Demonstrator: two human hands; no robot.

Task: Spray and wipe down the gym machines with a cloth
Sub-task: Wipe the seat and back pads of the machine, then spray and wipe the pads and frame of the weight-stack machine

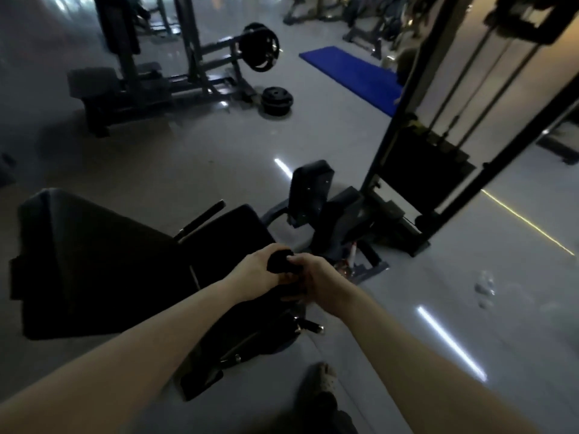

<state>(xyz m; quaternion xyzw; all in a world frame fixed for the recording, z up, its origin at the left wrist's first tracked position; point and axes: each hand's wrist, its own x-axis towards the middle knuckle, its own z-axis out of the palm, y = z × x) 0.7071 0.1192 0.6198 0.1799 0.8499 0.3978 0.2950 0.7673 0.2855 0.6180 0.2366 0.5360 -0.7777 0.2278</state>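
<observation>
Both hands meet over the front edge of the machine's seat, and the dark cloth is bunched between them: the left grip is wrapped around the wad and the right grip pinches its near side. No spray bottle shows anywhere. The main risk is patchy cleaning. The cloth is as dark as the seat and the back pad, and in light this dim it would be hard to tell wiped areas from missed ones. A tight wad also covers little surface per stroke. Any spray drifting past the pads could leave the glossy floor slick around the foot. A knuckle could also catch the metal knob sticking out just below the hands.
</observation>
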